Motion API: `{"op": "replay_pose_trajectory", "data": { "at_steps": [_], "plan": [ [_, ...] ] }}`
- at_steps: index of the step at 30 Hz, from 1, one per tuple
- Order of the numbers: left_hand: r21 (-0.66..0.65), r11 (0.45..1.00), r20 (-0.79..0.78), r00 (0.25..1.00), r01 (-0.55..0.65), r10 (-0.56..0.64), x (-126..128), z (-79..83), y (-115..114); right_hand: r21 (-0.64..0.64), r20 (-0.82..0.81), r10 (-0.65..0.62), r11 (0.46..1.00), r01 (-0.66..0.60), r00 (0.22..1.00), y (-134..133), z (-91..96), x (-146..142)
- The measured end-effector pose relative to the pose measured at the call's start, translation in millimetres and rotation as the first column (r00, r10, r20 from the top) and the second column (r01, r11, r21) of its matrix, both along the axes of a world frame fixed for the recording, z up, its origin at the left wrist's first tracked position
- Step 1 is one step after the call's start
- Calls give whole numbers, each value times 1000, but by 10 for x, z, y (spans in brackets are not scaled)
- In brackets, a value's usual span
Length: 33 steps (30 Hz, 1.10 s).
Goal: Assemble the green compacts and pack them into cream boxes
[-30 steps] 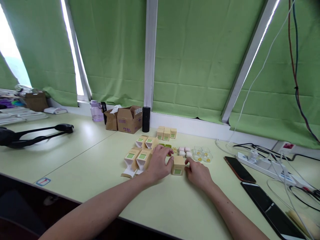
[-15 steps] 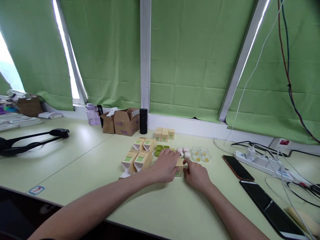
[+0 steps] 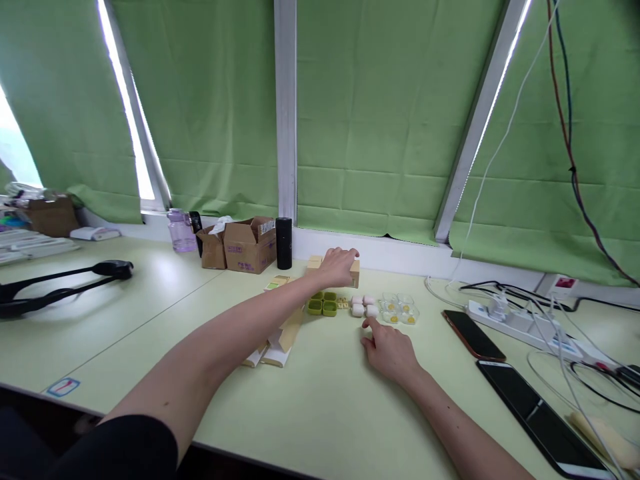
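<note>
My left hand reaches to the back of the table, its fingers closed over a small tan cardboard box. Beside it, the edge of another small box shows, while my hand hides the rest of that group. Nearer me, my right hand rests on the table, thumb and forefinger apart, holding nothing. In front of it stand several pale pink-white caps, small green cups, tiny yellowish pieces and clear cups with yellow centres. My left forearm partly covers the open tan cartons.
Two phones lie at the right, by a white power strip with cables. At the back left are brown cardboard boxes, a black cylinder and a purple bottle.
My left hand has carried the small box from beside my right hand to the group at the back. My right hand stays nearly in place, no longer touching the box.
</note>
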State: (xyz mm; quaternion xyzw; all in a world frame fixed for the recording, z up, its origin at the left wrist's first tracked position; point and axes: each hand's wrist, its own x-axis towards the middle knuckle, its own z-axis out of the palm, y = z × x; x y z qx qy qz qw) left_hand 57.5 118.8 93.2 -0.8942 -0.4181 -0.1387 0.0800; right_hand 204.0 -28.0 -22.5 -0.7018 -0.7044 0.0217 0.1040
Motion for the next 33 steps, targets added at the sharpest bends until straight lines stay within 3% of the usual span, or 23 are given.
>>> {"op": "replay_pose_trajectory", "data": {
  "at_steps": [5,13,17,22,27,33],
  "plan": [
    [1,997,-33,997,-72,72,123,-247,390,-1,6,1,1000,-1,1000,0,-9,2],
    [-9,988,-108,982,-157,155,185,-599,575,-9,20,7,1000,-7,1000,-4,-10,5],
    [11,982,-121,975,-188,188,163,-664,522,-14,13,10,1000,-10,1000,-14,3,1],
    [48,987,-119,980,-152,157,166,-723,283,-13,13,19,1000,-19,1000,-21,16,-10],
    [5,992,-130,983,-127,126,227,-787,87,-2,21,26,1000,-26,999,-22,15,-17],
    [-49,988,-121,983,-145,139,250,-809,58,10,23,36,999,-36,999,-24,-2,-9]
  ]
}}
